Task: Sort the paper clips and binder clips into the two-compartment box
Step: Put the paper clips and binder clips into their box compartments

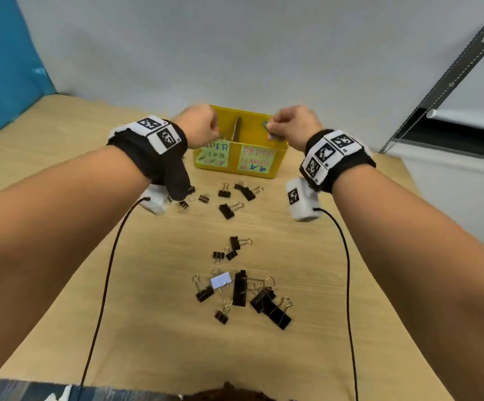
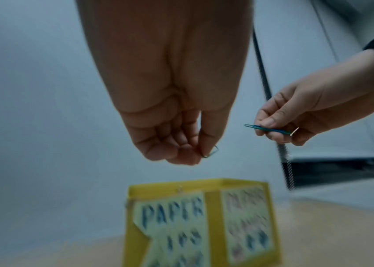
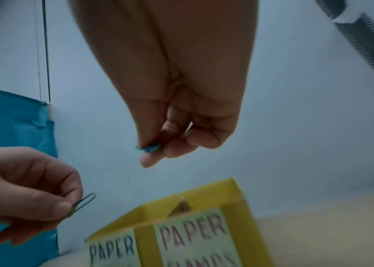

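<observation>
Box point(image 1: 275, 169) sitting at far middle of table point(image 1: 350, 285). Binder clips point(image 1: 243, 293) lying scattered before it, toward the person. Left hand point(image 1: 198, 127) and right hand point(image 1: 294, 124) hovering above box, each pinching a paper clip point(image 2: 266, 129).

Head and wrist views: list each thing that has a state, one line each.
Left hand: pinching a green paper clip above the box.
Right hand: pinching blue paper clips above the box.
Yellow box: open-topped, upright, cardboard divider standing inside.
Binder clips: lying loose on the table, unsorted.
</observation>
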